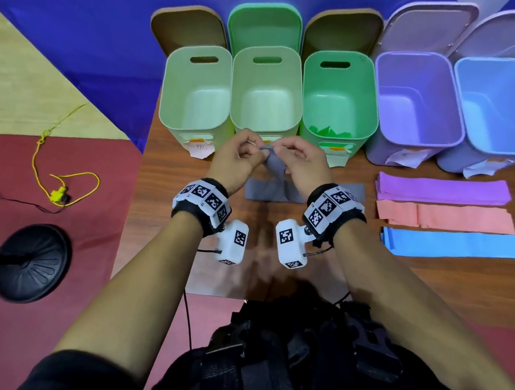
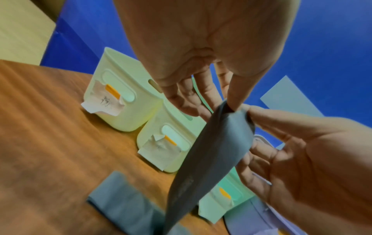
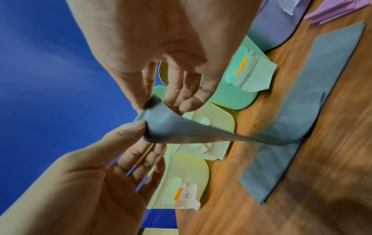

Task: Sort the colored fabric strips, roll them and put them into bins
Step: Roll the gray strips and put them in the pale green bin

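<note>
A grey fabric strip (image 1: pixel 273 166) rises from a flat grey stack (image 1: pixel 261 192) on the wooden table. My left hand (image 1: pixel 258 150) and right hand (image 1: pixel 284 152) both pinch its raised end between thumb and fingers, close together, in front of the green bins. In the left wrist view the grey strip (image 2: pixel 217 151) hangs from my left hand (image 2: pixel 233 106) down to the grey stack (image 2: pixel 120 198). In the right wrist view my right hand (image 3: pixel 150 103) and left hand (image 3: pixel 138 125) curl the end of the grey strip (image 3: pixel 171 127).
Five open bins line the back: two pale green (image 1: pixel 166 91) (image 1: pixel 234 98), one green (image 1: pixel 372 122) with green pieces inside, one purple (image 1: pixel 382 90), one blue (image 1: pixel 458 91). Purple (image 1: pixel 444 189), salmon (image 1: pixel 447 214) and blue (image 1: pixel 453 242) strip stacks lie at the right. A black stand base (image 1: pixel 32 261) is on the floor.
</note>
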The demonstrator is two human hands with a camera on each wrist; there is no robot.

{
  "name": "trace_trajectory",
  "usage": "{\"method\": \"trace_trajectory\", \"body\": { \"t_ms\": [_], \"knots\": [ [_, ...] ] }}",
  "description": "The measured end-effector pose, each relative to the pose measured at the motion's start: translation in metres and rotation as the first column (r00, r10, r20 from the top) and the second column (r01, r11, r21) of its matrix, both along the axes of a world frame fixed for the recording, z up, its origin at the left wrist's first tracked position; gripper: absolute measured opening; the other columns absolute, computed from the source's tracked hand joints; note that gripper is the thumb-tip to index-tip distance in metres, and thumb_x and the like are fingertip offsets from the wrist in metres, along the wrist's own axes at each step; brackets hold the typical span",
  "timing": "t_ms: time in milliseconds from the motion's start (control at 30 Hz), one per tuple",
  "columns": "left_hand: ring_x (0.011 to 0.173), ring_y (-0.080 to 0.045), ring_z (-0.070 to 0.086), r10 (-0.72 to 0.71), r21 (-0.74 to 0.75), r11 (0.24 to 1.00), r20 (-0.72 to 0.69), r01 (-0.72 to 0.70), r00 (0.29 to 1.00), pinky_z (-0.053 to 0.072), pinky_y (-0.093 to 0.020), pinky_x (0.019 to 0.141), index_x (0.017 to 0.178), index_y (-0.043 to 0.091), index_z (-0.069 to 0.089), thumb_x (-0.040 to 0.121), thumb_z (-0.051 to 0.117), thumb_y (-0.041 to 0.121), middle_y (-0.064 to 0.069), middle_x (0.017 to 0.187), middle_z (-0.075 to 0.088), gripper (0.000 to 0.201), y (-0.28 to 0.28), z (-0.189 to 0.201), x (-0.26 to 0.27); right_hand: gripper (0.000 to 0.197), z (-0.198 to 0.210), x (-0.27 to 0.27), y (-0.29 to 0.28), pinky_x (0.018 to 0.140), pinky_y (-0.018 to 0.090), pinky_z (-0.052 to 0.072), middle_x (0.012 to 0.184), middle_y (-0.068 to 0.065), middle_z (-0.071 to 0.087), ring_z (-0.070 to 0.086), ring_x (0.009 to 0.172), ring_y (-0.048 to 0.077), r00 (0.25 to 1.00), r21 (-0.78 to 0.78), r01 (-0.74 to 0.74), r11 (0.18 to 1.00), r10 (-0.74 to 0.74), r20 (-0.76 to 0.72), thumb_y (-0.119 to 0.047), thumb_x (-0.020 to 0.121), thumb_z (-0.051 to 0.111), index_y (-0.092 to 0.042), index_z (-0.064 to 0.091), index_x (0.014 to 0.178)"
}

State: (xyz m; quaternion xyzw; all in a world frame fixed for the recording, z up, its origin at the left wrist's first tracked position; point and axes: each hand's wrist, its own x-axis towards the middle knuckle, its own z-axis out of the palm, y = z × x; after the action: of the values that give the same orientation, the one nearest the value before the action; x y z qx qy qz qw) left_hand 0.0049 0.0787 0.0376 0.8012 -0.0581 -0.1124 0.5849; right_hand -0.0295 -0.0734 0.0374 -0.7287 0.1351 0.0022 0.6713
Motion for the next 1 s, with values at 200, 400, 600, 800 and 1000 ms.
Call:
{"method": "trace_trajectory", "body": {
  "t_ms": [200, 400, 600, 800, 1000],
  "knots": [
    [0.064, -0.013, 0.055, 0.020, -0.002, 1.000, 0.077, -0.020, 0.997, 0.047, -0.027, 0.071, 0.086, 0.020, 0.061, 0.086, 0.066, 0.003, -0.003, 0.065, 0.059, 0.018, -0.004, 0.027, -0.005, 0.007, 0.018, 0.001, -0.011, 0.062, 0.014, 0.046, 0.077, -0.005, 0.067, 0.060, 0.065, -0.006, 0.999, 0.046, -0.026, 0.999, 0.025, 0.036, -0.012, 0.094, 0.064, -0.010, 0.071, 0.094],
    [0.065, -0.006, 0.056, 0.080, -0.027, 0.997, 0.044, -0.079, 0.996, 0.046, -0.020, 0.068, 0.089, 0.016, 0.064, 0.087, 0.064, -0.002, 0.009, 0.063, 0.059, 0.018, -0.014, 0.040, -0.014, 0.006, 0.037, 0.000, -0.022, 0.066, 0.015, 0.047, 0.078, 0.003, 0.068, 0.061, 0.068, 0.000, 0.995, 0.067, -0.083, 0.994, 0.080, 0.054, -0.005, 0.090, 0.067, -0.001, 0.073, 0.091],
    [0.074, -0.010, 0.059, 0.078, -0.057, 0.996, 0.071, -0.074, 0.994, 0.048, -0.021, 0.073, 0.088, 0.011, 0.061, 0.086, 0.063, -0.007, -0.003, 0.077, 0.061, 0.018, -0.023, 0.042, -0.018, 0.010, 0.044, 0.003, -0.029, 0.070, 0.020, 0.051, 0.075, -0.001, 0.069, 0.064, 0.071, 0.006, 0.987, 0.063, -0.138, 0.988, 0.133, 0.090, -0.001, 0.087, 0.070, -0.009, 0.072, 0.083],
    [0.077, -0.009, 0.059, 0.045, -0.100, 0.995, 0.136, -0.032, 0.990, 0.049, -0.022, 0.073, 0.087, 0.016, 0.062, 0.087, 0.063, -0.005, -0.001, 0.080, 0.063, 0.021, -0.016, 0.042, -0.003, 0.011, 0.046, 0.013, -0.022, 0.071, 0.030, 0.053, 0.076, 0.001, 0.068, 0.062, 0.073, 0.010, 0.993, 0.022, -0.108, 0.994, 0.106, 0.060, -0.012, 0.092, 0.068, -0.015, 0.069, 0.082],
    [0.078, -0.011, 0.058, 0.000, -0.164, 0.986, 0.177, 0.029, 0.984, 0.048, -0.023, 0.073, 0.086, 0.019, 0.065, 0.085, 0.067, -0.001, 0.004, 0.083, 0.065, 0.020, 0.009, 0.048, 0.019, 0.009, 0.057, 0.018, 0.004, 0.061, 0.016, 0.047, 0.071, -0.002, 0.065, 0.057, 0.059, -0.003, 0.996, 0.004, -0.006, 1.000, 0.006, 0.085, -0.016, 0.092, 0.069, -0.009, 0.070, 0.088]
  ]
}}
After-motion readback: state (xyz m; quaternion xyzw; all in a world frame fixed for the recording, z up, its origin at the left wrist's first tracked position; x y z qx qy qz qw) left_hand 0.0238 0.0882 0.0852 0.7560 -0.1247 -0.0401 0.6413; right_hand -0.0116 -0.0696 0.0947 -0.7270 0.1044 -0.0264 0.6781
